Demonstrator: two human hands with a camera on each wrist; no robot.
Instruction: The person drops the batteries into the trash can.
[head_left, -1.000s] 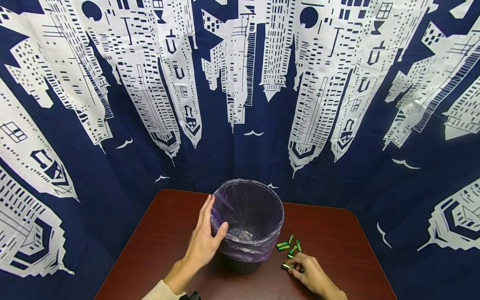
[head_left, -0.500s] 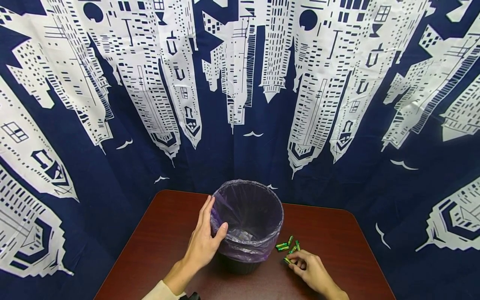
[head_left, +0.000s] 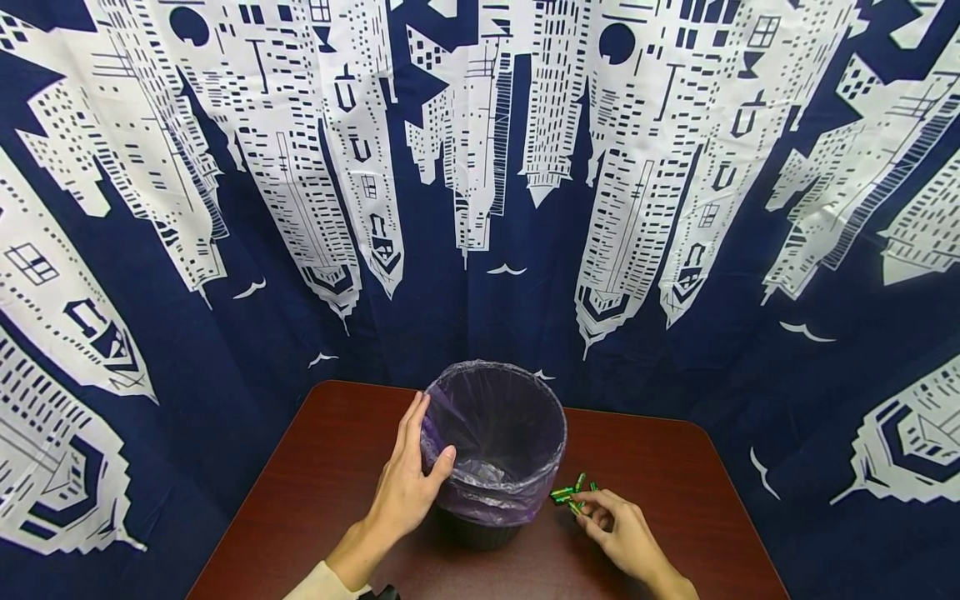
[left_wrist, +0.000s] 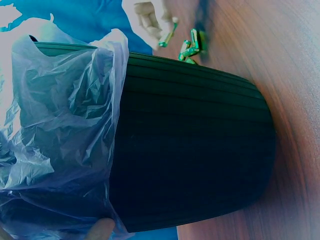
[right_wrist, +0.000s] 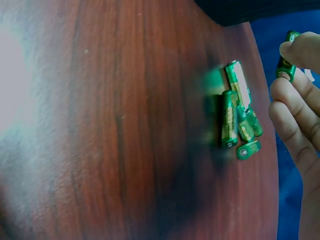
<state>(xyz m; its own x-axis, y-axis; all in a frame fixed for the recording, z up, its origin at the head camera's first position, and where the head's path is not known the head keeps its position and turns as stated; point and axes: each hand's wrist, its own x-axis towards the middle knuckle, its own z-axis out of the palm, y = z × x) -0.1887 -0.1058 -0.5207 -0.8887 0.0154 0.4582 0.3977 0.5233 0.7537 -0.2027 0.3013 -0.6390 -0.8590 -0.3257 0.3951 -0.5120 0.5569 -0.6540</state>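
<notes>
A dark ribbed trash can point(left_wrist: 195, 135) stands on the table, lined with a thin purple plastic bag point(head_left: 498, 507) folded over its rim. My left hand point(head_left: 405, 483) lies along the can's left side, fingers straight and thumb at the near rim, touching the bag. To the right of the can, my right hand point(head_left: 626, 533) pinches a small green battery point(right_wrist: 287, 57) between thumb and fingers, raised off the tabletop. Below it, several more green-and-gold batteries point(right_wrist: 230, 117) lie in a loose cluster, partly hidden by the right hand in the head view.
The reddish-brown wooden table point(head_left: 337, 433) has rounded far corners. Behind it hangs a navy curtain point(head_left: 480, 317) with white city buildings printed on it. Some crumpled clear plastic point(head_left: 483, 471) shows at the bottom of the lined can.
The right hand has lifted the battery from the table and moved slightly up in the picture, now overlapping the cluster. The left hand has stayed on the can.
</notes>
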